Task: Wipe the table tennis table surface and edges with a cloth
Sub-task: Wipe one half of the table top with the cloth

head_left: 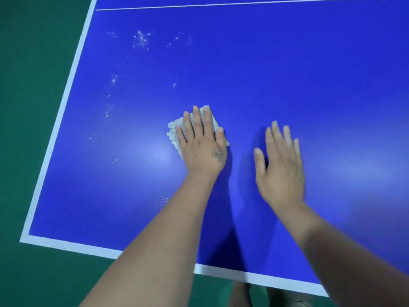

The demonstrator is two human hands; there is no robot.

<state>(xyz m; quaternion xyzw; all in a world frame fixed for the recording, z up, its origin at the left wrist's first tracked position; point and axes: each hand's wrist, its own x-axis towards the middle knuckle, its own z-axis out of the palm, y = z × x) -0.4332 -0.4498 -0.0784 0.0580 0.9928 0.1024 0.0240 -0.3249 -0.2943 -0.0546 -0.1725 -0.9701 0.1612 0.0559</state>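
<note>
A blue table tennis table with white edge lines fills the view. My left hand lies flat with straight fingers on a small pale grey cloth, pressing it onto the table near the middle. My right hand hovers or rests just to the right of it, fingers straight and spread, holding nothing. White crumbs or dust specks are scattered over the left part of the surface, beyond and to the left of the cloth.
The table's left white edge and near white edge border a green floor. A thin white line crosses the far end of the table. My feet show below the near edge.
</note>
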